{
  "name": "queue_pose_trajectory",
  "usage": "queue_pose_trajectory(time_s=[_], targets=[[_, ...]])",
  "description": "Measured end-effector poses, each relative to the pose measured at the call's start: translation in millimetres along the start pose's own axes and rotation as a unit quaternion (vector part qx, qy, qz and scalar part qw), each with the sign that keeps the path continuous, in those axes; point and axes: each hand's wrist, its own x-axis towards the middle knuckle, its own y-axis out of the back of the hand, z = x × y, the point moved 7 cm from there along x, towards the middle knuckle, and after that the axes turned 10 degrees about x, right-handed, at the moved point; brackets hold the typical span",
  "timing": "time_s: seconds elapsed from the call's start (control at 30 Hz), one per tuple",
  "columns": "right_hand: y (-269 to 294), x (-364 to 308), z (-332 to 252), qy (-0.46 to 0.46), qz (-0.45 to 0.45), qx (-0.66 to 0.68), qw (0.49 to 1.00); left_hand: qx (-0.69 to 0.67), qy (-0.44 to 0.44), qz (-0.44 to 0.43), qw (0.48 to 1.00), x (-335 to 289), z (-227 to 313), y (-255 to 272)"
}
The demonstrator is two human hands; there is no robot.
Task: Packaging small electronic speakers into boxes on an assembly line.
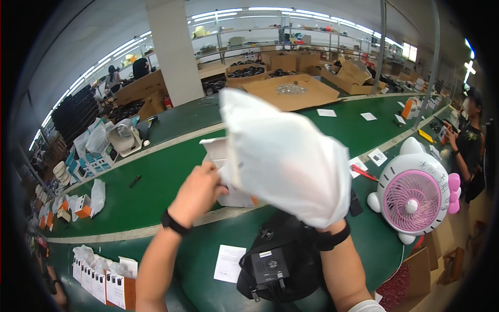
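Note:
A white, cloudy plastic bag [286, 151] is held up in front of me, with a faint pinkish patch showing through it. My right hand [333, 226] holds it from the lower right; its fingers are hidden behind the plastic. To the left, my left hand [200, 188] has its fingers curled closed on the edge of an open white carton [214, 150], which the bag partly covers. Below the bag, a black fabric bag [301, 270] lies on the green table, with a flat black box [270, 265] on it. A printed sheet [228, 263] lies beside it.
A white and pink fan [413, 200] stands at right, near a red-handled tool [364, 172]. Small cartons [106, 283] line the near left. Beyond runs a green conveyor belt [161, 187] with papers and boxes. A person [470, 140] stands at far right.

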Motion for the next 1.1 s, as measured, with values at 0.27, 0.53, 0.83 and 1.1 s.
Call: queue_pose_trajectory(time_s=[0.27,0.53,0.83,1.1], targets=[[-68.1,-32.2,76.4,-0.201,-0.011,-0.062,0.978,0.017,0.073,0.032,0.997,-114.9,38.6,32.5],[-81.4,-14.3,67.1,-0.027,-0.210,-0.428,0.879,0.061,0.058,0.068,0.994,-130.9,20.1,39.8],[-84.7,-37.5,97.7,-0.132,-0.338,-0.628,0.688,0.086,0.042,0.123,0.988,-127.1,36.1,31.1],[-82.6,15.7,-3.1,0.057,-0.111,-0.455,0.882,0.124,0.110,0.057,0.985,-97.9,-25.9,-21.8]])
